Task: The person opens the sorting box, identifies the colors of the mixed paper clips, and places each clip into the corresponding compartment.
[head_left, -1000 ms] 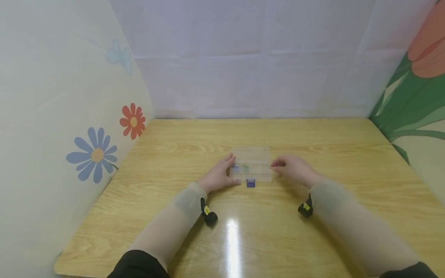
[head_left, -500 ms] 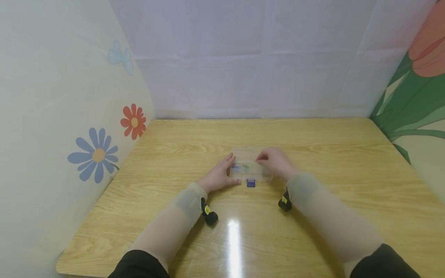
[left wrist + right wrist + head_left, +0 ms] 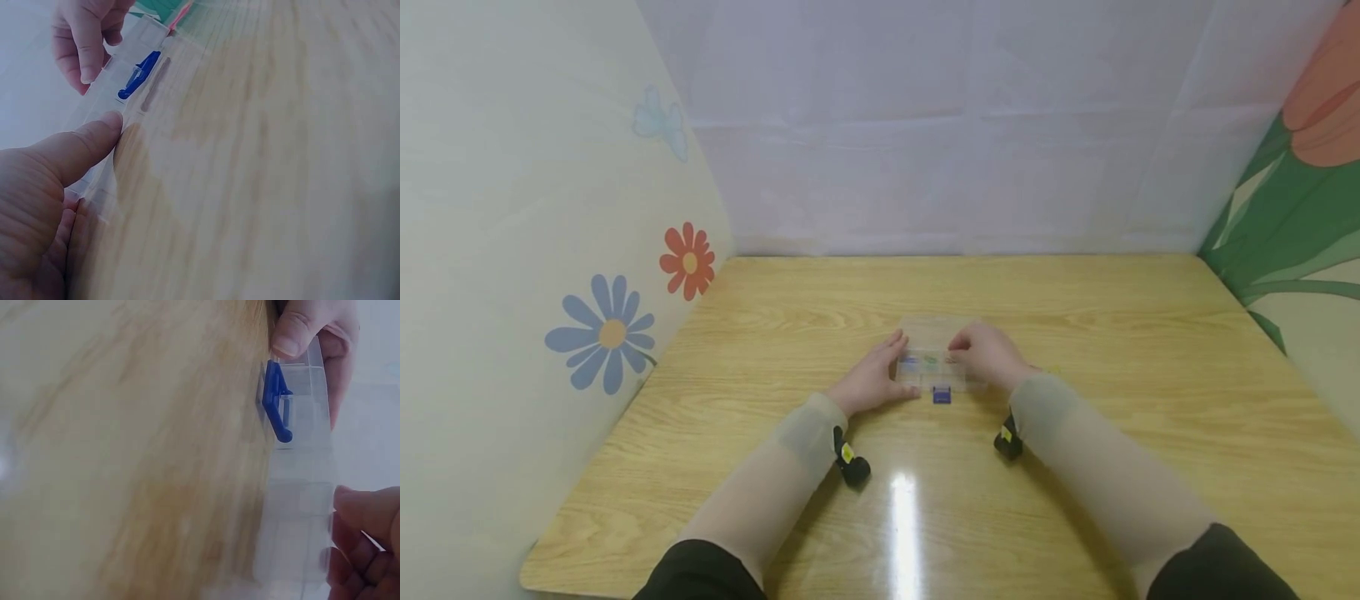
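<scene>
A clear plastic compartment box (image 3: 925, 379) lies on the table with its lid (image 3: 925, 331) folded back and a blue latch (image 3: 942, 395) at the front. My left hand (image 3: 872, 377) grips its left end, thumb along the front edge and fingers around the side. Small blue pieces (image 3: 910, 361) and small green pieces (image 3: 931, 361) sit in separate compartments, too tiny to identify. My right hand (image 3: 992, 354) is over the box's right part, fingers bent above a small reddish piece (image 3: 951, 360) in another compartment. In the right wrist view, nothing shows between its thumb and fingers.
The wooden table (image 3: 760, 333) extends around the box. A faint yellow piece (image 3: 1055, 369) lies beyond the right wrist. A pale cloth wall (image 3: 962, 125) stands behind, with flower-printed sheets at both sides. A small black camera (image 3: 852, 467) hangs at the left wrist.
My right hand has moved left from the box's right side to above its compartments, carrying a tiny piece; a reddish piece now shows in a compartment there. My left hand has stayed put.
</scene>
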`<state>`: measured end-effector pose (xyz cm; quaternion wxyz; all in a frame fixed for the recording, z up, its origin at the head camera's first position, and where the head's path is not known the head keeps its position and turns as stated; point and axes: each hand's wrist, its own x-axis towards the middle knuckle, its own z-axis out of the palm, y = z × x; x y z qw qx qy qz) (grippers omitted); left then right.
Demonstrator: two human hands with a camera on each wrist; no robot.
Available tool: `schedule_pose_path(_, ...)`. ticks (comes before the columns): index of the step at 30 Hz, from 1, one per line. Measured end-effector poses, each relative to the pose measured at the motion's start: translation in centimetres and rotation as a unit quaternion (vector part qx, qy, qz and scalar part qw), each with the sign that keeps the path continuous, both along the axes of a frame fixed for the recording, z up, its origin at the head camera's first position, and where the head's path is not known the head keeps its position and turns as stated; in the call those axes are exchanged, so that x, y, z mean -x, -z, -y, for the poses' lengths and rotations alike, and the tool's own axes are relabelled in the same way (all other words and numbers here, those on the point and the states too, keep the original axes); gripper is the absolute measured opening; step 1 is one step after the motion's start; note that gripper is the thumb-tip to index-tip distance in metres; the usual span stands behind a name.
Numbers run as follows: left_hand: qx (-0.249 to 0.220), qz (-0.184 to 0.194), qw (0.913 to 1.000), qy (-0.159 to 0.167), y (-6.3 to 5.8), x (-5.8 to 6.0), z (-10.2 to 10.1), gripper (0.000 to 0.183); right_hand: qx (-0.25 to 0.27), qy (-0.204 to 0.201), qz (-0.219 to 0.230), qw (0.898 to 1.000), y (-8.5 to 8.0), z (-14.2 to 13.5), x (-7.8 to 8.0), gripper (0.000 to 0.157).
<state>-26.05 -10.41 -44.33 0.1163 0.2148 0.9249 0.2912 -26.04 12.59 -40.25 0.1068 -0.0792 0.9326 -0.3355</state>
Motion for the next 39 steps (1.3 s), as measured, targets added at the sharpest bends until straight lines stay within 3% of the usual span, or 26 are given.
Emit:
schedule_pose_path(12, -0.007, -0.001, 1.0000, 0.002, 0.2, 0.1, 0.0, 0.104, 0.024, 0.005, 0.018, 1.000, 0.0, -0.5, -0.1, 0.024)
schedule_pose_path(22, -0.007, -0.008, 0.9999, 0.006, 0.2, 0.1, 0.0, 0.104, 0.030, -0.023, -0.012, 0.999, -0.5, -2.0, -0.6, 0.028)
schedule_pose_path(39, -0.010, -0.013, 0.9999, 0.005, 0.4, 0.2, 0.0, 0.104, 0.030, 0.012, -0.005, 0.999, -0.5, -6.6, -1.0, 0.033)
